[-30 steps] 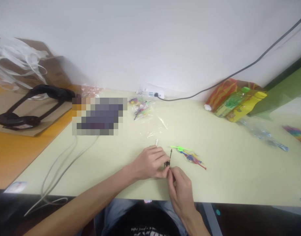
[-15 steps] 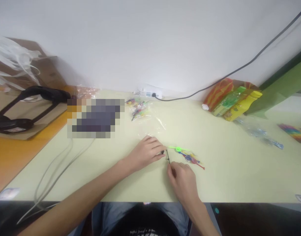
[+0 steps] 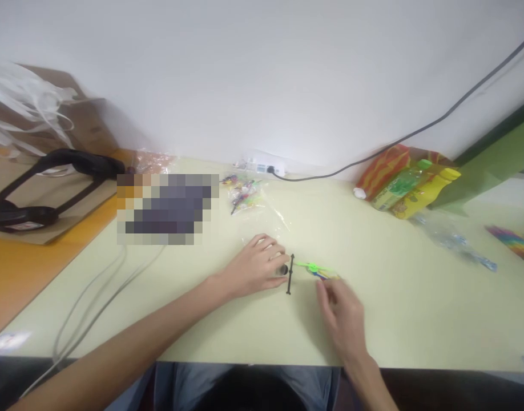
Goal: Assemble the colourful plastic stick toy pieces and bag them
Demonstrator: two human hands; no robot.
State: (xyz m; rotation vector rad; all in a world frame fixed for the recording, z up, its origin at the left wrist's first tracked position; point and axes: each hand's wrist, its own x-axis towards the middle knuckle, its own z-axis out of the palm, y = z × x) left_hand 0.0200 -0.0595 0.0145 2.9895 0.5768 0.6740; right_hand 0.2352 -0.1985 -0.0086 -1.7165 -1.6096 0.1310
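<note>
My left hand (image 3: 257,268) rests on the table with its fingers curled around a small dark round-ended piece (image 3: 284,269). Just beyond those fingertips is a thin black rod (image 3: 290,275) with small knobs at its ends; whether it joins the dark piece I cannot tell. My right hand (image 3: 343,314) is at the near edge of a little group of plastic parts, its fingers bent and smeared by motion. A bright green part with thin arms (image 3: 313,268) shows there, with a blue part (image 3: 319,275) partly covered by the fingers.
A clear bag of coloured parts (image 3: 247,197) lies behind my left hand. A pixelated dark object (image 3: 172,208) and cables (image 3: 91,302) are at left, near a black frame (image 3: 82,162). At right stand a green bottle (image 3: 401,185) and a yellow pouch (image 3: 427,194). A power strip (image 3: 262,165) touches the wall.
My right hand has let go of the black rod and moved right to the coloured parts. The rod now stands closer to upright in view. My left hand has stayed nearly in place.
</note>
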